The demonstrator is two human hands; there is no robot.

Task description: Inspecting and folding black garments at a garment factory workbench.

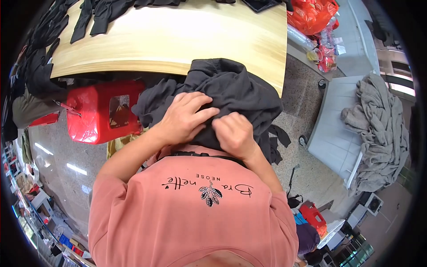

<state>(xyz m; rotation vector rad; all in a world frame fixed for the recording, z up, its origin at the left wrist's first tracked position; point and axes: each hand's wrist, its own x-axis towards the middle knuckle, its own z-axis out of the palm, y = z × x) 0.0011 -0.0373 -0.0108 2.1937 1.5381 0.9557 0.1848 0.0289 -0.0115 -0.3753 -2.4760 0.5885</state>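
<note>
A dark grey garment lies bunched over the near edge of the wooden table and hangs down toward my lap. My left hand rests on the cloth with its fingers stretched out and slightly apart. Close beside it, my right hand is closed, its curled fingers pressed into the dark fabric. The cloth hides the right fingertips, though the fabric seems pinched there. Folds cover the garment, so its exact kind does not show.
The pale wooden table carries black garments along its far left. A red plastic stool stands at my left. On the right, a wheeled white cart bears a grey cloth heap. A red plastic bag lies far right.
</note>
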